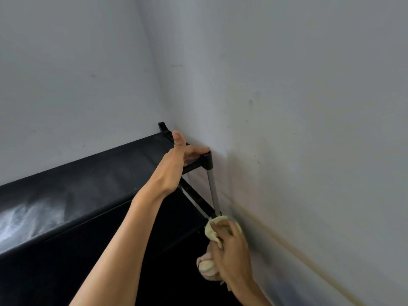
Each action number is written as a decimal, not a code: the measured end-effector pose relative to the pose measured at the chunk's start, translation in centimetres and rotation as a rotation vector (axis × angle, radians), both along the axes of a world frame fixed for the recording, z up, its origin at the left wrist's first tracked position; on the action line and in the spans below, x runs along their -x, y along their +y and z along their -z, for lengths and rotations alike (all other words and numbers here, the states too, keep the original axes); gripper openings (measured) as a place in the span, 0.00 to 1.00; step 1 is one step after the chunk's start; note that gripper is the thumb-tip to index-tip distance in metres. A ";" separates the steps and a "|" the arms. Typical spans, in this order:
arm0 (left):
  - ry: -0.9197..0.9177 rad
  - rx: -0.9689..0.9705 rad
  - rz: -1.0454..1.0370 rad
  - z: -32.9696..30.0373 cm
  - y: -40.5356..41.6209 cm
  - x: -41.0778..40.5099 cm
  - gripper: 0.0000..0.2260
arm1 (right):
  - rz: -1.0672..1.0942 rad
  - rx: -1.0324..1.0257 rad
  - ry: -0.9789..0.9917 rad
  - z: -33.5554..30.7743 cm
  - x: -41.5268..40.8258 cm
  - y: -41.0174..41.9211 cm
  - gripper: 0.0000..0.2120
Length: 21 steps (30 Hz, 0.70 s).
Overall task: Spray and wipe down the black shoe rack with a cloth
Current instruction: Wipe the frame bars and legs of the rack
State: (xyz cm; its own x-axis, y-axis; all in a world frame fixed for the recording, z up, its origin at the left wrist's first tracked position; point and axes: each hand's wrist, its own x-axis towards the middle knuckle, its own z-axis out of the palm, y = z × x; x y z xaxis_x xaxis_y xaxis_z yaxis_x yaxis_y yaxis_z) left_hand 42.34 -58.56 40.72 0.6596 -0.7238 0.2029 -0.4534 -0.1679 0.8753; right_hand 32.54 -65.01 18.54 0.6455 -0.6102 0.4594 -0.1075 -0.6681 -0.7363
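Note:
The black shoe rack (92, 184) stands in a room corner, its top shelf smeared with pale streaks at the left. My left hand (178, 160) grips the rack's black side bar near the front right corner joint, thumb raised. A grey upright pole (212, 191) runs down from that joint. My right hand (231, 250) holds a pale yellow cloth (210, 233) bunched against the lower end of the pole, where it meets the lower shelf rail. Part of the cloth hangs below my fingers.
A grey wall (298, 107) runs close along the rack's right side, and another wall (66, 74) stands behind it. A yellowish line (309, 259) marks the base of the right wall. The space under the top shelf is dark.

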 end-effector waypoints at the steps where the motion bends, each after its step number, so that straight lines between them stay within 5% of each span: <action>1: -0.003 -0.001 -0.001 0.0 0.0 -0.1 0.42 | -0.007 -0.064 -0.056 -0.1 0.6 -0.1 0.16; 7: -0.026 0.003 -0.018 0.3 -0.2 -0.5 0.42 | 0.009 0.017 -0.476 -6.2 -1.2 -1.7 0.18; 13: -0.051 -0.010 -0.029 0.3 -0.1 -0.5 0.41 | 0.000 0.092 -0.091 2.1 -0.4 -1.6 0.16; 16: -0.058 -0.014 -0.027 0.3 -0.1 -0.4 0.41 | -0.065 -0.098 0.209 3.6 1.3 -1.9 0.13; 21: -0.078 -0.012 -0.032 0.4 -0.3 -0.7 0.39 | 0.083 0.030 -0.149 0.7 2.0 -0.9 0.19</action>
